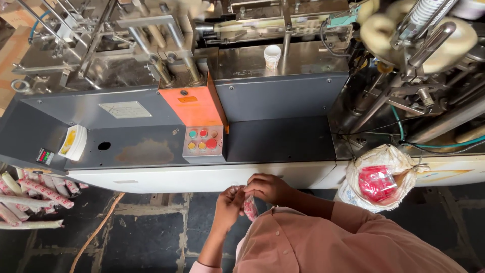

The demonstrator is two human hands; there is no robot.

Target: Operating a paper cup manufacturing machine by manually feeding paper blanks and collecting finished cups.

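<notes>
Only the head cam here, looking straight down, so I'll use the orange control box (194,107) with its little button panel (203,142) as the landmark.

Just below that panel, off the machine's near edge, both hands meet over a small red-and-white wrapper (249,207). The left hand (228,205) has its fingers curled in and pinching one side of it; the right hand (269,187) is bent over the top, fingers pressed together on the upper end. So the wrapper is held in the air between the two hands, above the dark tiled floor (151,232), not resting on anything.

Up and to the right of the orange box, a white paper cup (272,56) stands on the steel deck. Far right of the box there's an open sack (386,177) of red packets. To the lower left, a heap of long wrapped sleeves (35,194), and a small stack of flat printed blanks (74,142) sits on the grey cover.

What could go wrong, my guess: it's a thin wrapper pulled between fingertips, so a hard tug could rip it unevenly or drop the contents on the floor. The buttons are close too.
</notes>
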